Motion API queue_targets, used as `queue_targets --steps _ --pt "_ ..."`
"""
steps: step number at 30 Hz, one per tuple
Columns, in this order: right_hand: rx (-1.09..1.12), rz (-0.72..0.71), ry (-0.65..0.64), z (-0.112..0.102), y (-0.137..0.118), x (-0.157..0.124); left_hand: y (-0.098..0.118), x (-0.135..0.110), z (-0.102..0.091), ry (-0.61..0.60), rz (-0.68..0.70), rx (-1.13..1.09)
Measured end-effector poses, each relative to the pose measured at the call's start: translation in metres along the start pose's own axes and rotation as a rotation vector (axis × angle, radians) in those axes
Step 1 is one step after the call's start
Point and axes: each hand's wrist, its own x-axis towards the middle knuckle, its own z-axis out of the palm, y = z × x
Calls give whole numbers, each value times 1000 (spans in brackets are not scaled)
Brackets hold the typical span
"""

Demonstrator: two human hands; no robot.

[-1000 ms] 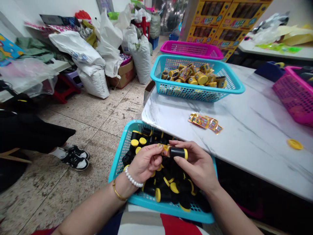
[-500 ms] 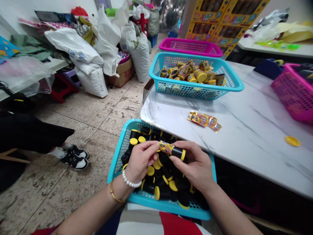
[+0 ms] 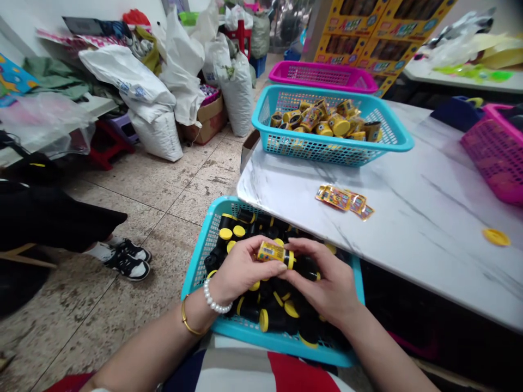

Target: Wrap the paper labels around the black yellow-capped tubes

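Between my two hands lies a small black canister [image 3: 272,252] with a yellow cap, its body now wrapped in a printed yellow sleeve. My left hand [image 3: 239,265] closes round the sleeved part, thumb along the near side. At the capped end, my right hand [image 3: 327,280] pinches with thumb and fingers. Below both hands, a blue basket [image 3: 286,347] holds many loose black canisters [image 3: 281,320] with yellow caps. A small fan of flat printed sleeves [image 3: 345,200] rests on the white marbled table [image 3: 412,234].
On the table stand a blue basket [image 3: 327,142] of sleeved canisters, a pink basket [image 3: 492,155] at right and a loose yellow disc [image 3: 496,236]. Yellow display boxes [image 3: 347,43] are stacked behind. White sacks [image 3: 153,125] line the floor; a person's shoes [image 3: 128,260] show at left.
The printed sleeve has gone from partly over the canister to covering most of its body. My left hand has shifted from the sleeve's end to a grip round it.
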Motion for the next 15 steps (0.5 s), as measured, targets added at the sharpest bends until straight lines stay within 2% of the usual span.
queue_targets --steps 6,11,15 --pt "-29 -71 1 3 0 3 -3 1 -5 -65 -27 -55" --pt "56 13 -17 1 0 1 -6 3 -11 -22 -33 -83" --pt "94 62 3 2 1 -1 -8 3 -7 0 31 -46"
